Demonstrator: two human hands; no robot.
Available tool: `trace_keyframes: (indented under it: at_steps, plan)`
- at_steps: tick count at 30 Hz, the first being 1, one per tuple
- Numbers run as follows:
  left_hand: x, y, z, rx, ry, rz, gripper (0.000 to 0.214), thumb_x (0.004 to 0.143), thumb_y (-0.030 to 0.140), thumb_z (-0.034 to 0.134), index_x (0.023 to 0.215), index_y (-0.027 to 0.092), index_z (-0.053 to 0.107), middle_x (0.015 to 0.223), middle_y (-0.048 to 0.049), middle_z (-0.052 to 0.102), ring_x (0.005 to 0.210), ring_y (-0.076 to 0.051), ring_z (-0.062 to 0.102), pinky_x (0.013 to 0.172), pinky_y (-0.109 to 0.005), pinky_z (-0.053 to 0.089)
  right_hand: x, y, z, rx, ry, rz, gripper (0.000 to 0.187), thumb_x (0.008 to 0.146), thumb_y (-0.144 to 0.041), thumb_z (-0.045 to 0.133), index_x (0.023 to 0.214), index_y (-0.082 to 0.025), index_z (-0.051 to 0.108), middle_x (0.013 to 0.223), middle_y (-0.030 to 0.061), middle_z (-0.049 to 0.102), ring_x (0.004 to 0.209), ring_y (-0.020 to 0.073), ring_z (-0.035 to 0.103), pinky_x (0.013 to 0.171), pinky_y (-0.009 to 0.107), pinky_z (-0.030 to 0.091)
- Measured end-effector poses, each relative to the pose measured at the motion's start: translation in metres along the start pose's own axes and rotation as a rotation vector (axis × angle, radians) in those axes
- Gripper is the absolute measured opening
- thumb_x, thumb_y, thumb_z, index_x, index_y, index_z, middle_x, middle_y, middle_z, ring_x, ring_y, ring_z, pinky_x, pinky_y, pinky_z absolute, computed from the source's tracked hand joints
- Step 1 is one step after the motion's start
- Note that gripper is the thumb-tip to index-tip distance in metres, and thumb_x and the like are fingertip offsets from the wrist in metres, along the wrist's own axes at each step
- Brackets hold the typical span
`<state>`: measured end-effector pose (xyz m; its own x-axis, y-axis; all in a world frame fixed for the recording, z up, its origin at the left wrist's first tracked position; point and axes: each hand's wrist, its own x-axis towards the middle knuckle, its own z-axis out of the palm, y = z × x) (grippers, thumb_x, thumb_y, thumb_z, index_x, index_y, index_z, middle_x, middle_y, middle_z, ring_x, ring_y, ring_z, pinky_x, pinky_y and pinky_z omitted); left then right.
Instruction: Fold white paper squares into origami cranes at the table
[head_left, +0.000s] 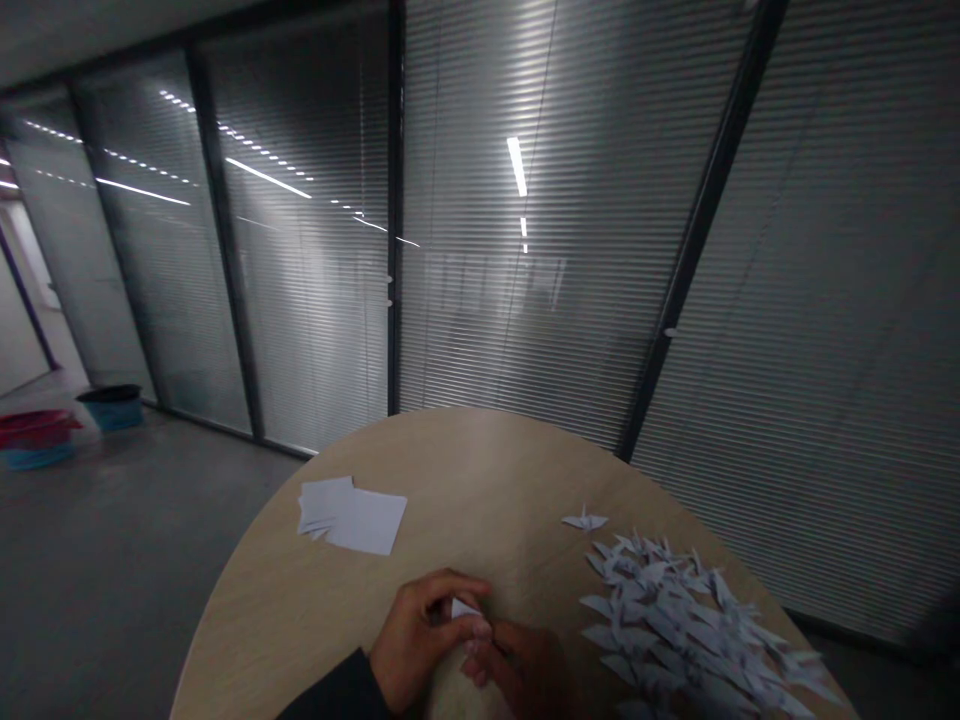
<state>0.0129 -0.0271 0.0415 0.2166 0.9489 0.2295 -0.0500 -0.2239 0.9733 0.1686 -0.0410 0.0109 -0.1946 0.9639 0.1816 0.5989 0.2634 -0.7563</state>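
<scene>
Near the front of the round wooden table (480, 470), my two hands meet over a small folded piece of white paper (463, 608). My left hand (427, 625) is curled with its thumb and fingers closed on the paper. Against it, my right hand (514, 660) pinches at the paper's lower right side; its fingers are partly hidden and in shadow. Most of the paper is covered by my fingers. To the right lies a heap of white folded paper cranes (675, 620). A single paper crane (584, 520) sits just beyond that heap.
A fanned stack of white paper sheets (367, 515) lies on the table's left side. Glass partitions with blinds (525, 330) stand behind the table. On the floor at far left are a red-lined bin (36, 440) and a black-lined bin (112, 408).
</scene>
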Motion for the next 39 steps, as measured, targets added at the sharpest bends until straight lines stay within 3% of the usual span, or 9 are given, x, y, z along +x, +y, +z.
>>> trace_keyframes:
  at_steps: [4, 10, 14, 18, 22, 29, 39]
  plan:
    - [0.002, -0.001, 0.002, -0.176, 0.003, -0.064, 0.049, 0.059, 0.036, 0.088, 0.103, 0.018, 0.074, 0.067, -0.0015, 0.071, 0.058, -0.017, 0.064, 0.060, -0.027, 0.047, -0.001, -0.006, -0.011, 0.025, -0.048, 0.042, 0.036, 0.089, -0.039, 0.049, 0.072, -0.023, 0.076, 0.071, 0.0060, 0.078, 0.066, 0.0191, 0.073, 0.063, 0.024, 0.050]
    - [0.005, 0.003, 0.002, -0.296, 0.021, -0.114, 0.044, 0.053, 0.041, 0.091, 0.084, 0.015, 0.072, 0.062, -0.0023, 0.073, 0.056, -0.015, 0.064, 0.058, -0.024, 0.046, -0.003, -0.010, -0.016, 0.137, -0.013, 0.037, 0.056, 0.090, -0.062, 0.039, 0.075, -0.023, 0.075, 0.071, 0.0039, 0.078, 0.066, 0.0193, 0.074, 0.065, 0.024, 0.050]
    - [0.006, 0.004, 0.002, -0.300, 0.060, -0.113, 0.040, 0.052, 0.040, 0.091, 0.073, 0.015, 0.068, 0.056, -0.0009, 0.071, 0.051, -0.013, 0.061, 0.055, -0.023, 0.044, -0.003, -0.011, -0.016, 0.116, -0.039, 0.034, 0.049, 0.090, -0.056, 0.042, 0.072, -0.023, 0.073, 0.072, 0.0033, 0.078, 0.069, 0.0195, 0.073, 0.066, 0.024, 0.050]
    - [0.005, 0.001, 0.003, -0.232, 0.071, -0.110, 0.037, 0.055, 0.035, 0.090, 0.074, 0.016, 0.065, 0.055, 0.0007, 0.069, 0.052, -0.013, 0.061, 0.055, -0.022, 0.043, -0.003, -0.011, -0.017, 0.037, 0.077, 0.039, 0.029, 0.085, -0.050, 0.055, 0.078, -0.026, 0.070, 0.077, -0.0004, 0.077, 0.073, 0.0178, 0.071, 0.065, 0.020, 0.048]
    - [0.002, -0.005, 0.003, -0.025, 0.049, -0.072, 0.028, 0.064, 0.028, 0.083, 0.080, 0.016, 0.064, 0.059, 0.0010, 0.068, 0.059, -0.015, 0.061, 0.059, -0.023, 0.042, -0.002, -0.007, -0.019, 0.059, 0.206, 0.021, 0.024, 0.086, -0.047, 0.054, 0.087, -0.027, 0.067, 0.087, -0.0001, 0.076, 0.083, 0.0173, 0.071, 0.074, 0.020, 0.049]
    - [-0.002, -0.003, 0.006, 0.213, -0.010, 0.023, 0.012, 0.077, 0.024, 0.069, 0.086, 0.017, 0.066, 0.067, 0.0003, 0.067, 0.067, -0.017, 0.061, 0.067, -0.027, 0.045, 0.000, -0.001, -0.020, 0.055, 0.219, 0.004, 0.028, 0.085, -0.046, 0.050, 0.076, -0.024, 0.065, 0.077, 0.0023, 0.072, 0.074, 0.0193, 0.068, 0.069, 0.024, 0.047]
    - [0.000, -0.006, 0.004, 0.164, -0.027, 0.001, 0.029, 0.079, 0.028, 0.068, 0.105, 0.018, 0.061, 0.069, 0.0010, 0.067, 0.067, -0.018, 0.063, 0.065, -0.026, 0.045, -0.002, -0.005, -0.018, 0.096, 0.228, -0.011, 0.024, 0.085, -0.045, 0.052, 0.083, -0.025, 0.066, 0.081, 0.0020, 0.072, 0.078, 0.0189, 0.069, 0.072, 0.024, 0.050]
